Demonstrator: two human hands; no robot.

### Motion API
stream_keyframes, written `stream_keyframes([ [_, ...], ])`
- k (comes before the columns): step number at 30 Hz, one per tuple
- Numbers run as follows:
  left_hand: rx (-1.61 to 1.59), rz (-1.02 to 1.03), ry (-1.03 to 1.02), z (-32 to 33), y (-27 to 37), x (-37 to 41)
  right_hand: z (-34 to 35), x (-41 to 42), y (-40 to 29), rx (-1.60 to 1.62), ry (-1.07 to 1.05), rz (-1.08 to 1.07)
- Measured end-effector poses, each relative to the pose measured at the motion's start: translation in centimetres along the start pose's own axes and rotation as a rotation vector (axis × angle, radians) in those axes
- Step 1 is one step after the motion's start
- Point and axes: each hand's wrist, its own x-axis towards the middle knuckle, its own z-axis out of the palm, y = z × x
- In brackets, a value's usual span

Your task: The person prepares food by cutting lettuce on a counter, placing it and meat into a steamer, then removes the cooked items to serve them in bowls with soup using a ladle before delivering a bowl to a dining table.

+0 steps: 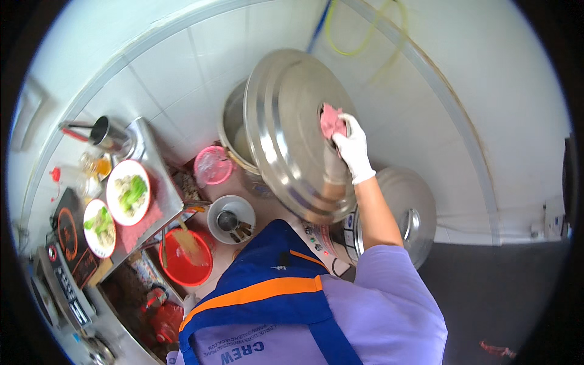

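My right hand point(355, 148), in a white glove, grips the handle of a large round metal lid point(292, 137) through a pink cloth point(331, 121). The lid is tilted up over the right side of a tall metal pot point(234, 118), whose inside shows in part at the left. Of my left hand point(190, 303), only a little of what seems a pale glove shows beside the apron's left edge; what it does is hidden.
At left, two bowls of food point(129, 192) point(99, 228) stand on a metal counter. On the floor are a pink basket point(213, 165), a white bucket point(232, 200) holding a strainer and a red basin point(186, 269). Another lidded metal container point(397, 196) stands right.
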Motion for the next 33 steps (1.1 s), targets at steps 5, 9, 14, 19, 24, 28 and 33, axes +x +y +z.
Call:
stream_keyframes([
  [5, 0.838, 0.438, -0.094, -0.9, 1.3, 2.2, -11.6, -9.4, 4.1, -0.168, 0.148, 0.103],
  [9, 0.338, 0.354, -0.214, 0.6, 9.4, 3.4, -20.7, -18.4, 5.9, -0.218, 0.307, 0.294],
  [14, 0.072, 0.305, -0.117, 3.2, 19.9, -0.4, -27.8, -25.1, 12.2, -0.228, 0.396, 0.375],
  [19, 0.23, 0.305, -0.124, 4.4, 24.0, -3.1, -32.8, -27.4, 17.0, -0.379, 0.395, 0.468],
  [24, 0.018, 0.263, -0.078, 4.9, 16.3, -1.6, -31.3, -23.4, 13.2, -0.278, 0.481, 0.694],
  [28, -0.157, 0.136, -0.059, 4.3, 14.5, -4.4, -20.9, -18.6, 3.7, -0.152, 1.004, 0.49],
  [33, -0.587, 0.182, -0.233, 4.6, 14.9, -7.3, -3.6, -14.8, -0.5, 0.001, 0.349, 0.277],
])
